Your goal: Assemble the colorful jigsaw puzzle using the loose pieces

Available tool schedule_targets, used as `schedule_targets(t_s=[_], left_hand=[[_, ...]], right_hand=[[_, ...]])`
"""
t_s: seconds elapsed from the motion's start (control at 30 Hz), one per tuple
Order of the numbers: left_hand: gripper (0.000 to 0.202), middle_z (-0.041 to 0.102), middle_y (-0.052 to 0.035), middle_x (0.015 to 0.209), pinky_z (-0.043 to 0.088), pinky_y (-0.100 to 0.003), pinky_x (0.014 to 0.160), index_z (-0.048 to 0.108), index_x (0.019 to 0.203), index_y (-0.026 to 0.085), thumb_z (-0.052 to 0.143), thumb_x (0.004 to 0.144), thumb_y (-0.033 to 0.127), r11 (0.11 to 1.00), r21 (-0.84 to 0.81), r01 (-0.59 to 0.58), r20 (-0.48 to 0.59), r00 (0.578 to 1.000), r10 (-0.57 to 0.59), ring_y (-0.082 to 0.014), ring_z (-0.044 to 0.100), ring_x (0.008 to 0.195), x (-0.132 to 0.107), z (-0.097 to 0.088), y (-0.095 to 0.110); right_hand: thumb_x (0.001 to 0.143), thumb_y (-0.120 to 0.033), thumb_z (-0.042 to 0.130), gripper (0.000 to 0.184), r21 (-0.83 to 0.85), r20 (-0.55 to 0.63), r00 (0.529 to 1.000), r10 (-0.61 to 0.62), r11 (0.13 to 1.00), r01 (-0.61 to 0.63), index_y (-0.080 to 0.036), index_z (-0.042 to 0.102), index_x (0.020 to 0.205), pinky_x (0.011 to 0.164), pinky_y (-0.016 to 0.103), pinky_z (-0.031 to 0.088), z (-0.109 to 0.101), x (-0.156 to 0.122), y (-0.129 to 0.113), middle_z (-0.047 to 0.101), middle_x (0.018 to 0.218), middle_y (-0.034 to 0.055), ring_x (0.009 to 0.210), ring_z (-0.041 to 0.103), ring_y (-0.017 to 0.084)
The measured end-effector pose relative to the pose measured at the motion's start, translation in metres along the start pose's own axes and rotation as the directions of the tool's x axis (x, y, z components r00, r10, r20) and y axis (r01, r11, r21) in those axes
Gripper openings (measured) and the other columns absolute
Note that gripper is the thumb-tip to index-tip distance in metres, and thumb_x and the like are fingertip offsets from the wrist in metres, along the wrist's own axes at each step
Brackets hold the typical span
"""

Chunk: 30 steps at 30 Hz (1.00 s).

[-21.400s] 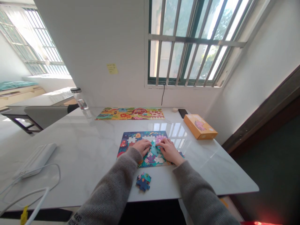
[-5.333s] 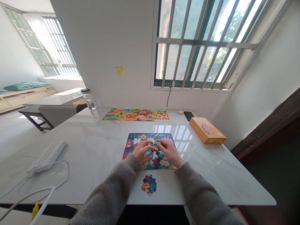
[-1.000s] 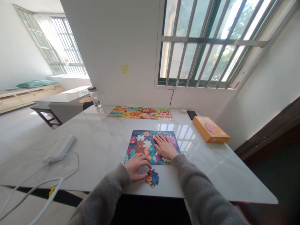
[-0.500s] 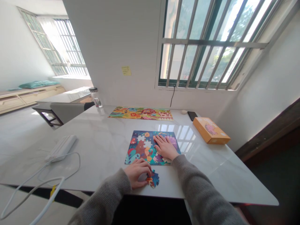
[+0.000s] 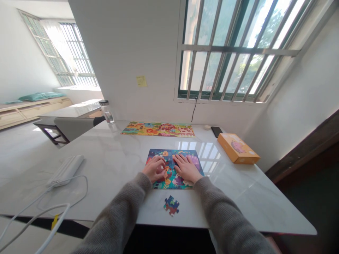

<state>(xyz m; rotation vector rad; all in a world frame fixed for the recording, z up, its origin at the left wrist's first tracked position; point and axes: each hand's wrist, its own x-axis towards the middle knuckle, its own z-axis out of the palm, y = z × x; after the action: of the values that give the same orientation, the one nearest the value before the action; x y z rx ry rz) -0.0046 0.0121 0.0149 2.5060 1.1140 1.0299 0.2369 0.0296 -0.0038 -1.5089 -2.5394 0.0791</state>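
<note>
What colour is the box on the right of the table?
The box is orange with a pink picture on top, seen in the head view.

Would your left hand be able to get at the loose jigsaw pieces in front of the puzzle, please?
Probably yes: the left hand rests on the jigsaw puzzle, and the loose jigsaw pieces lie in front on the marble tabletop, past only the puzzle's near edge.

Hands: two are working, the left hand [image 5: 154, 169] and the right hand [image 5: 186, 168].
Jigsaw puzzles: two are lying out, the near puzzle [image 5: 182, 181] and the far puzzle [image 5: 158, 129].
Loose puzzle chunk [image 5: 171, 205]: one is sitting near.
Orange box [image 5: 237, 149]: one is sitting right.
Phone [image 5: 216, 131]: one is lying far right (dark, barely showing).
Water bottle [image 5: 106, 112]: one is standing far left.
</note>
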Motion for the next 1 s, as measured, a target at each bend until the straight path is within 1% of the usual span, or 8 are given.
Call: schedule_targets(t_s=[0.13,0.33,0.47,0.57,0.63,0.77,0.9,1.0], left_hand=[[0.011,0.063,-0.0057,0.107,0.049,-0.04,0.094,0.057,0.084,0.023,0.065,0.078,0.019,0.999,0.038,0.022,-0.059,0.998,-0.02,-0.0235,0.059,0.101,0.0,0.011,-0.009],[0.021,0.063,-0.0062,0.104,0.05,-0.039,0.092,0.053,0.089,0.022,0.063,0.073,0.014,0.999,0.034,0.013,-0.101,0.995,-0.009,-0.0237,0.061,0.101,-0.007,0.017,-0.015],[0.022,0.064,-0.0067,0.106,0.05,-0.04,0.093,0.051,0.092,0.022,0.062,0.074,0.013,1.0,0.018,0.014,-0.09,0.996,-0.012,-0.0234,0.061,0.101,-0.008,0.017,-0.015],[0.022,0.064,-0.007,0.108,0.051,-0.04,0.095,0.051,0.093,0.022,0.062,0.075,0.014,1.0,-0.007,0.009,-0.085,0.996,-0.01,-0.0229,0.062,0.101,-0.008,0.017,-0.015],[0.022,0.065,-0.0072,0.108,0.051,-0.041,0.095,0.051,0.092,0.023,0.062,0.075,0.015,1.0,-0.028,0.012,-0.085,0.996,-0.015,-0.0229,0.062,0.102,-0.008,0.017,-0.015],[0.021,0.065,-0.0074,0.108,0.051,-0.041,0.094,0.051,0.092,0.023,0.062,0.075,0.016,0.998,-0.049,0.03,-0.106,0.994,-0.035,-0.0224,0.062,0.101,-0.008,0.017,-0.014],[0.02,0.065,-0.0075,0.107,0.052,-0.039,0.091,0.051,0.091,0.022,0.063,0.076,0.018,0.997,-0.069,0.018,-0.121,0.992,-0.026,-0.022,0.062,0.101,-0.008,0.015,-0.013],[0.017,0.065,-0.0077,0.108,0.053,-0.039,0.092,0.053,0.092,0.022,0.062,0.078,0.019,0.995,-0.097,0.03,-0.116,0.992,-0.041,-0.0223,0.062,0.103,-0.008,0.012,-0.009]], right_hand=[[0.103,-0.044,0.032,0.058,0.002,0.003,1.0,-0.003,1.0,0.003,-0.024,0.031,0.157,0.123,0.054,0.013,0.0,0.001,0.0,0.029,0.164,0.006,0.153,0.021,0.024],[0.103,-0.042,0.034,0.057,0.017,0.013,1.0,-0.002,1.0,0.002,-0.024,0.033,0.157,0.123,0.055,0.013,0.002,0.001,0.002,0.03,0.164,0.0062,0.152,0.022,0.025],[0.102,-0.033,0.037,0.05,0.074,-0.093,0.996,-0.003,0.997,0.01,-0.022,0.045,0.15,0.122,0.052,0.021,-0.002,0.002,0.0,0.043,0.156,0.0095,0.148,0.029,0.026],[0.102,-0.023,0.036,0.044,0.188,-0.247,0.968,-0.038,0.978,0.086,-0.02,0.055,0.141,0.118,0.046,0.032,-0.011,0.001,-0.006,0.056,0.142,0.012,0.137,0.042,0.025],[0.1,-0.026,0.043,0.042,0.253,-0.294,0.95,-0.106,0.95,0.185,-0.022,0.054,0.141,0.114,0.046,0.038,-0.02,-0.001,-0.013,0.058,0.137,0.0117,0.131,0.047,0.026],[0.094,-0.031,0.061,0.046,0.289,-0.297,0.922,-0.248,0.897,0.335,-0.025,0.055,0.138,0.111,0.047,0.041,-0.032,-0.006,-0.025,0.059,0.135,0.0101,0.129,0.048,0.026],[0.094,-0.03,0.064,0.035,0.292,-0.291,0.915,-0.28,0.884,0.364,-0.024,0.062,0.128,0.11,0.046,0.042,-0.034,-0.007,-0.026,0.065,0.126,0.0091,0.123,0.052,0.025],[0.094,-0.03,0.065,0.029,0.349,-0.289,0.924,-0.25,0.871,0.345,-0.023,0.065,0.121,0.11,0.045,0.042,-0.032,-0.006,-0.026,0.067,0.12,0.0079,0.119,0.055,0.025]])
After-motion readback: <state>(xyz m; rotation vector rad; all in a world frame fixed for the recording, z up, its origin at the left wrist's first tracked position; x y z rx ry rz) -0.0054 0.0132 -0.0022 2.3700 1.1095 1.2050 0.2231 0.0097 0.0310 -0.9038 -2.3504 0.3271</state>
